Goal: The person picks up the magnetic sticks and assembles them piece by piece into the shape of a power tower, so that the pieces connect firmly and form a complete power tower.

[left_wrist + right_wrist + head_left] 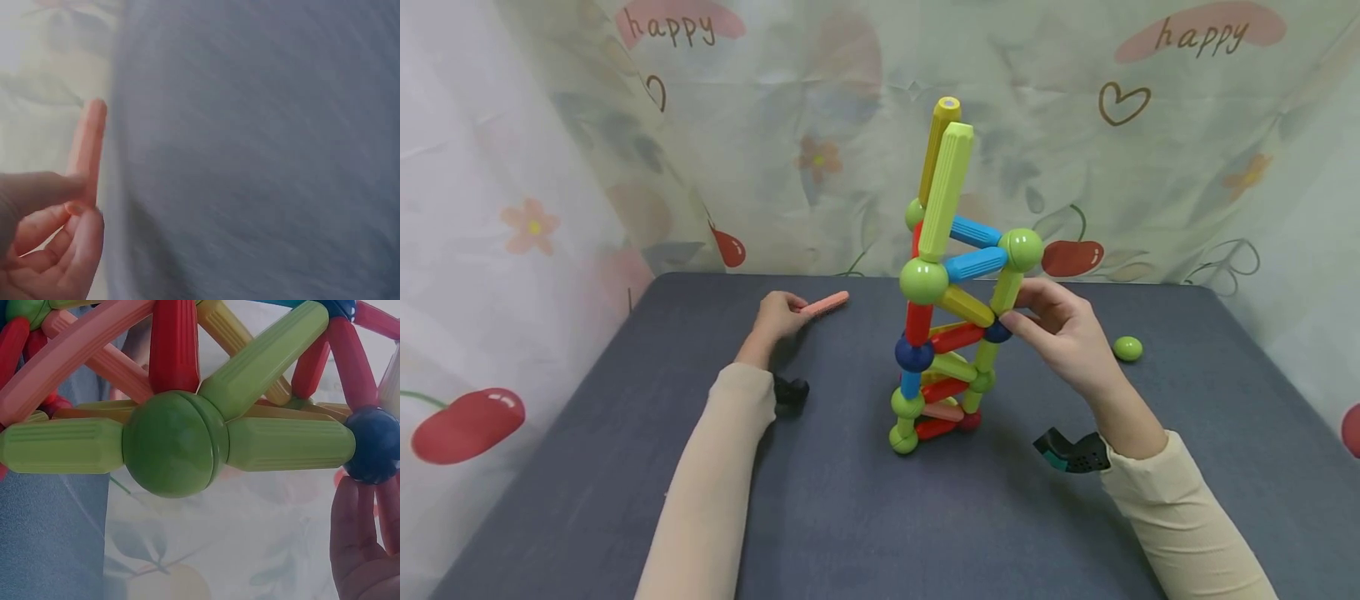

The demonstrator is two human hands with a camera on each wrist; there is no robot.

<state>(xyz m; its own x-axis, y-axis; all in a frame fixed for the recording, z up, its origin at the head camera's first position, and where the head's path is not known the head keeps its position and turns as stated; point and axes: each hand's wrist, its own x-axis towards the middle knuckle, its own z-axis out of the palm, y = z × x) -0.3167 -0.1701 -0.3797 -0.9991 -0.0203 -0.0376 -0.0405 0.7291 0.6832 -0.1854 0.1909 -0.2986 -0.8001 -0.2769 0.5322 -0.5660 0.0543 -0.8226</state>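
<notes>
A tower of coloured magnetic rods and balls [947, 192] stands on the table, with a yellow rod and a lime rod [946, 192] pointing up from its top. At its right side my right hand [1063, 337] holds a dark blue ball [997, 332], thumb in front and fingers behind. The right wrist view has the fingertips against that dark blue ball [373, 445], close to a large green ball [176, 444]. Over to the left, my left hand [781, 317] pinches a salmon-pink rod [825, 305] by one end. In the left wrist view the rod [89, 144] points up from the fingers.
A loose green ball [1127, 348] lies on the dark table [850, 517] to the right of my right hand. Behind the table hangs a patterned curtain [820, 75]. Black wrist straps [1075, 454] show below each hand.
</notes>
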